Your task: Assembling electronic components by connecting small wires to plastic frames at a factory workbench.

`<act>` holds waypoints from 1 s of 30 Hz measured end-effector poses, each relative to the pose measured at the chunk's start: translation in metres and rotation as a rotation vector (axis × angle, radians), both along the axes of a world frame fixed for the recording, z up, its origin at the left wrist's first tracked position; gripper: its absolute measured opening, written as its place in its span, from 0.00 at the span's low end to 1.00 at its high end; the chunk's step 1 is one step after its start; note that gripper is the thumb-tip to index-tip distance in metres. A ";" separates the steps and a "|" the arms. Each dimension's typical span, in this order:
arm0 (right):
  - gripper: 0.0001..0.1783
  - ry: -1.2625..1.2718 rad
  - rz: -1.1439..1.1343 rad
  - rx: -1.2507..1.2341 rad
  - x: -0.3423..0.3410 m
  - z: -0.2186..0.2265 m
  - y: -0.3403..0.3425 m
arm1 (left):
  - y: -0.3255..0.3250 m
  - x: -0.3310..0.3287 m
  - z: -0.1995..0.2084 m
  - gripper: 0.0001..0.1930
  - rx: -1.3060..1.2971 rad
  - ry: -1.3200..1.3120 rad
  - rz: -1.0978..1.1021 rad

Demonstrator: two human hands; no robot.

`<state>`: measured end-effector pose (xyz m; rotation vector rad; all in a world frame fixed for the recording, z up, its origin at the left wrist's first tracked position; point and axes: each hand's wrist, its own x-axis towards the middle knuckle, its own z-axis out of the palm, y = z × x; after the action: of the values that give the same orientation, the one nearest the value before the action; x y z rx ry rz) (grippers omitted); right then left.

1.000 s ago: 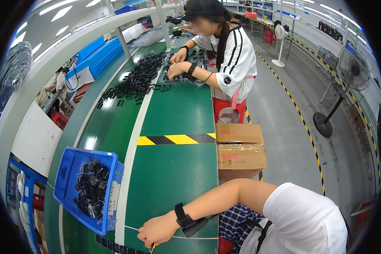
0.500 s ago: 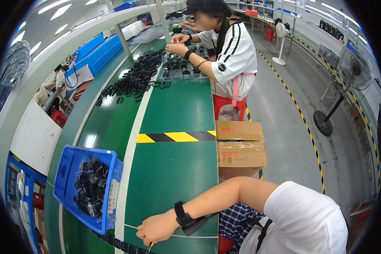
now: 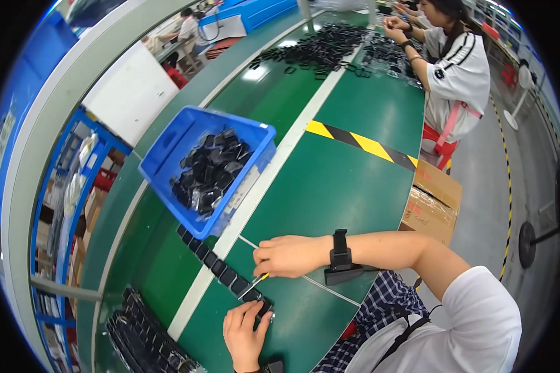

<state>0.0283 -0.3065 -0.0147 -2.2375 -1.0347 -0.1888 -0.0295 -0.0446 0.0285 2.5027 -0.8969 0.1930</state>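
A strip of joined black square pieces (image 3: 216, 267) runs slantwise from beside the blue bin to my hands. My left hand (image 3: 245, 336) pinches the near end of the strip between thumb and fingers. Closed just above it, my right hand (image 3: 292, 256) grips a slim metal tool with a yellow handle (image 3: 263, 276). The tool's tip lies against the strip near my left fingers; its exact kind is not clear. A black device is strapped round my right wrist.
A blue bin (image 3: 264, 132) with black pieces stands beyond the strip. Bundled black strips (image 3: 144, 339) lie at lower left. Farther up the green bench (image 3: 348, 180) are a striped tape line, many black frames (image 3: 317, 50) and a co-worker (image 3: 460, 74). Cardboard boxes (image 3: 432, 205) stand beside the bench.
The view has swung left and down, so the bin and co-worker appear farther right. My left hand has come into view on the strip. My right hand still holds the tool.
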 end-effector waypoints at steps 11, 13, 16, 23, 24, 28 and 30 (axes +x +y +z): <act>0.16 0.020 0.026 -0.050 -0.002 0.012 -0.001 | 0.000 0.008 -0.020 0.12 -0.221 0.014 0.086; 0.16 0.009 0.018 -0.075 -0.001 0.016 0.001 | 0.002 0.009 -0.024 0.14 -0.280 0.042 0.084; 0.16 0.028 -0.011 -0.110 -0.001 0.017 0.002 | 0.007 0.008 -0.024 0.15 -0.353 0.135 0.121; 0.17 0.046 0.031 -0.108 0.000 0.015 0.000 | 0.005 0.008 -0.024 0.15 -0.420 0.117 0.121; 0.17 0.061 0.040 -0.106 -0.001 0.015 0.000 | 0.005 0.009 -0.027 0.13 -0.419 0.087 0.142; 0.17 0.077 0.072 -0.082 0.001 0.017 -0.001 | 0.001 0.022 -0.033 0.10 -0.419 0.009 0.198; 0.17 0.091 0.076 -0.087 0.002 0.017 -0.001 | 0.000 0.028 -0.035 0.09 -0.418 -0.013 0.224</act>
<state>0.0302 -0.3077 0.0021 -2.2574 -1.0955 -0.0093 -0.0016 -0.0442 -0.0067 2.2028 -0.5131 0.4238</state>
